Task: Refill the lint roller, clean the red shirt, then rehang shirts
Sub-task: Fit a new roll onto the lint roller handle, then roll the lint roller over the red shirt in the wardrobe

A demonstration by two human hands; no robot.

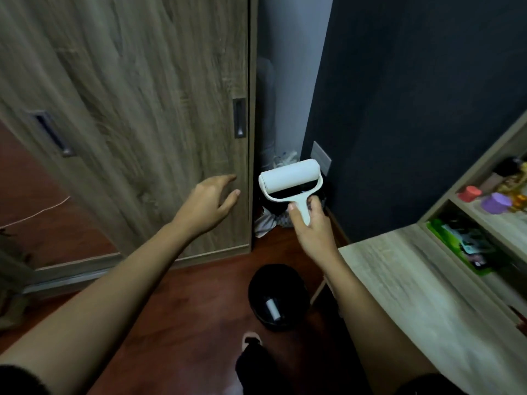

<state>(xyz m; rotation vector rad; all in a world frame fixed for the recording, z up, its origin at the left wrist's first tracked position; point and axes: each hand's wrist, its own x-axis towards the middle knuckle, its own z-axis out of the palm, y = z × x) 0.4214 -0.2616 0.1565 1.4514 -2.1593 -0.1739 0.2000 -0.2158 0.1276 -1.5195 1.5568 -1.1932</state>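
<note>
My right hand [312,226] grips the handle of a white lint roller [291,178], held upright with a clean white roll on top. My left hand [209,205] is open, fingers spread, reaching toward the right edge of a wooden sliding wardrobe door [142,109], just below its recessed handle [239,118]. The fingertips are close to the door; contact cannot be told. No shirts are visible; the wardrobe is closed on this side.
A black bin [278,297] on the dark wood floor holds a small white roll core [272,309]. A light wooden desk [413,295] with shelves of small items stands at right. Bags and cloth lie in the gap beside the dark wall [413,95].
</note>
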